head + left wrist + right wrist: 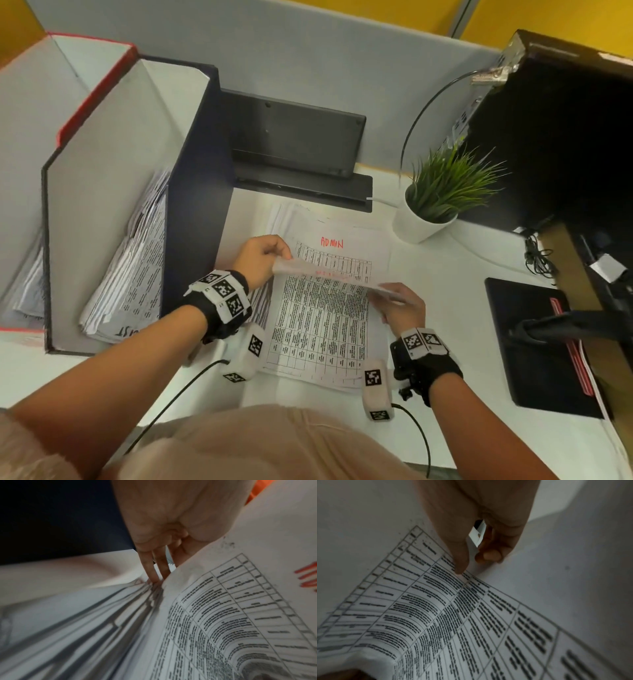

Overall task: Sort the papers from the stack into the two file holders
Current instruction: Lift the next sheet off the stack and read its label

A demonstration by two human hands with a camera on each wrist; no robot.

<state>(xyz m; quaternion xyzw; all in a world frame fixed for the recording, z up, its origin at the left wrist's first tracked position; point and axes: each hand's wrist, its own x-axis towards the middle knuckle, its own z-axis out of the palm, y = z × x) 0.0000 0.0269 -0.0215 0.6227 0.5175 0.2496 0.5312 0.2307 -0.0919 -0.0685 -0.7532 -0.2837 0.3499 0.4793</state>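
Note:
A stack of printed papers (349,236) lies in the middle of the white desk. Both hands lift the far edge of its top sheet (318,325), a printed table, and curl it toward me. My left hand (284,260) pinches the sheet's left corner, and my right hand (380,294) pinches its right corner. The page below shows "ADMIN" in red. In the wrist views, the left hand (154,574) and right hand (471,566) hold the bent sheet (453,615). A dark blue file holder (195,171) with papers stands at the left. A red-edged holder (96,78) stands beyond it.
A potted plant (435,198) stands right of the stack. A black device (294,144) sits behind the stack, against the grey partition. A black computer case (565,137) and a black pad (541,342) take up the right side.

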